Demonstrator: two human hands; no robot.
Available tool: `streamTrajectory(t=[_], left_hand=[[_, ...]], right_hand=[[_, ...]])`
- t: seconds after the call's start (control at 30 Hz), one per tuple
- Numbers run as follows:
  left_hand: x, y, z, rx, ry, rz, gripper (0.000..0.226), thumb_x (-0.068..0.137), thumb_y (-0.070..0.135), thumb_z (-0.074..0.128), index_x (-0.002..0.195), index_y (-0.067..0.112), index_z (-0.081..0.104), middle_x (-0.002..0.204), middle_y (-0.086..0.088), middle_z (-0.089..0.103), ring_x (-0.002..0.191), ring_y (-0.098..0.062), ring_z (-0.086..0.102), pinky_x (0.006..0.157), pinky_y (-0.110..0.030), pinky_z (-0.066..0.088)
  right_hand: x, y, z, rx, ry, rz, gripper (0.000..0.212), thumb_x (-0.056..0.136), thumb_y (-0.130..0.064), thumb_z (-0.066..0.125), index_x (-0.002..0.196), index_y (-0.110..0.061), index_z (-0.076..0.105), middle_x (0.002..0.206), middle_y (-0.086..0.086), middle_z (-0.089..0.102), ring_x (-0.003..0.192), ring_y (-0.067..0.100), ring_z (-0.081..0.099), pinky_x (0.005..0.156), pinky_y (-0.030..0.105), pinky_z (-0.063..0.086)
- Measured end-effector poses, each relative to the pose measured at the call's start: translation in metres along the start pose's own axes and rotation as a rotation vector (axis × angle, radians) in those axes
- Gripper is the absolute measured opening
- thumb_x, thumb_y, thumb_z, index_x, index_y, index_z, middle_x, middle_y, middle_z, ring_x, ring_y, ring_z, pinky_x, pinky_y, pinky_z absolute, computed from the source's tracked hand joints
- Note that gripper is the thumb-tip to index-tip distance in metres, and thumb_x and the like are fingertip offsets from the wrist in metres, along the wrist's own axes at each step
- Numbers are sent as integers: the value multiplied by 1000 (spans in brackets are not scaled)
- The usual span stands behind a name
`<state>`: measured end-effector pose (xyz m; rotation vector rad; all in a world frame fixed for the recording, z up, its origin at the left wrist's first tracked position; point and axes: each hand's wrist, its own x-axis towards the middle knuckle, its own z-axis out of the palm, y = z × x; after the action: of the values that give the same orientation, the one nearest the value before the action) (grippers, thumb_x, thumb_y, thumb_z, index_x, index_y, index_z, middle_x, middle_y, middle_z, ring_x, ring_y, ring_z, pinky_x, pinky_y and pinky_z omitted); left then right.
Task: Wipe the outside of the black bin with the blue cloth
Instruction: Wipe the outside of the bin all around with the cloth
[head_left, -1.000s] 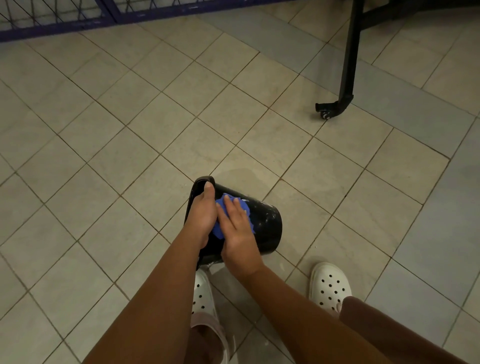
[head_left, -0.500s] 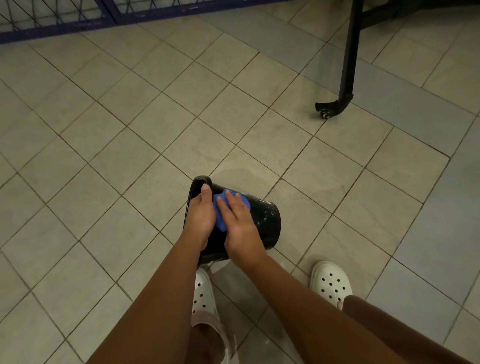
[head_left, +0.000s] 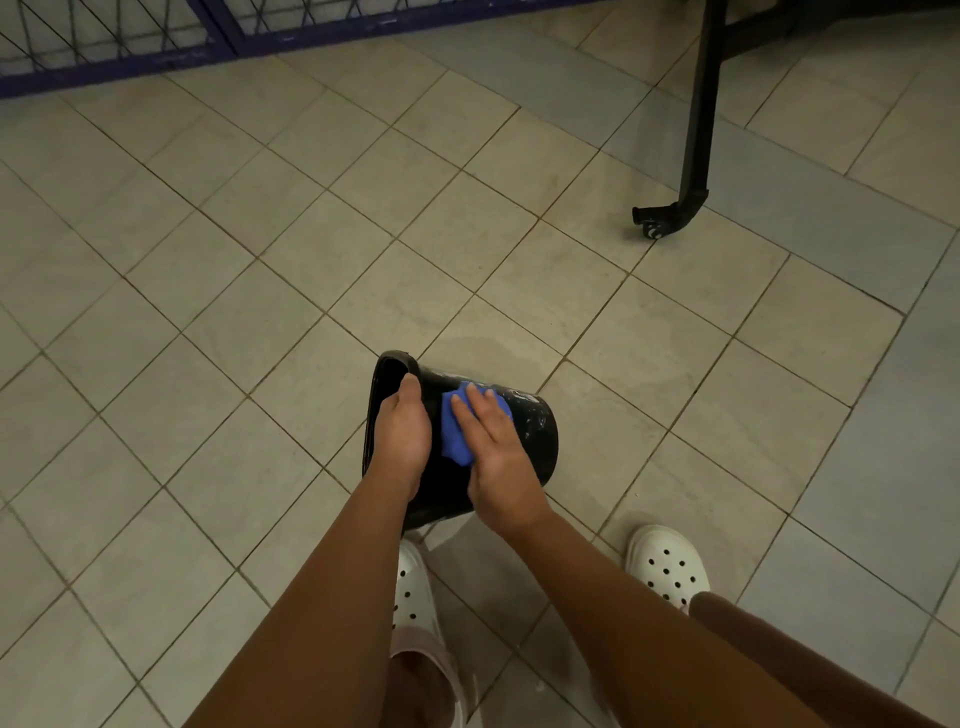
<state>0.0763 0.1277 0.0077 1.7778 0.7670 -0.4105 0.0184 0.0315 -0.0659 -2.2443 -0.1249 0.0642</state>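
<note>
The black bin (head_left: 532, 434) lies tipped on its side on the tiled floor, its open mouth to the left and its base to the right. My left hand (head_left: 402, 431) grips the bin at its rim, thumb over the edge. My right hand (head_left: 493, 457) lies flat on the blue cloth (head_left: 454, 431), pressing it against the bin's upper side. Most of the cloth is hidden under my fingers. Pale smears show on the bin's right end.
My two white perforated clogs (head_left: 667, 566) stand just below the bin. A black metal frame leg with a small caster (head_left: 670, 215) stands at the upper right. A blue metal fence (head_left: 156, 57) runs along the far edge of the floor.
My right hand has slid the blue cloth a little over the bin's side, and more cloth shows left of the fingers. The left hand keeps its grip on the rim.
</note>
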Motion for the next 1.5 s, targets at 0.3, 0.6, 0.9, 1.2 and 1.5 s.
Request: streamTrajectory(t=[0.3,0.6,0.9,1.2,1.5], left_hand=[[-1,-5,8,188,51,197,45,103,45,25,92,19,60,90,-4,65,88,-20,62,81,-33,48],[-4,-8,6,176,113,200,42,104,43,23,84,22,54,81,-1,58,77,-10,54,79,-32,42],[-2,-10,7,198,147,244,51,104,41,24,84,8,59,80,-13,61,69,-15,55,70,-31,47],[-4,-10,5,233,135,289,48,104,40,25,86,9,57,74,-5,58,70,-13,56,72,-32,48],[-6,-6,-2,126,52,173,42,104,44,24,106,20,57,94,-3,59,92,-17,55,90,-35,42]], right_hand=[[-24,-9,16,-32,70,112,88,82,10,54,147,-19,3,158,5,0,146,23,-7,117,43,6],[-26,18,-3,-63,11,310,79,89,0,53,147,-15,2,158,7,-1,146,24,-3,119,38,4],[-20,20,-4,-49,-23,216,83,86,5,53,146,-22,2,157,0,-2,145,20,-6,119,38,5],[-28,-2,7,0,56,261,78,89,6,48,145,-20,0,156,1,-6,144,20,-11,113,27,-9],[-36,20,-11,-11,-49,320,79,88,0,51,145,-21,0,154,0,-11,144,21,-11,117,33,-3]])
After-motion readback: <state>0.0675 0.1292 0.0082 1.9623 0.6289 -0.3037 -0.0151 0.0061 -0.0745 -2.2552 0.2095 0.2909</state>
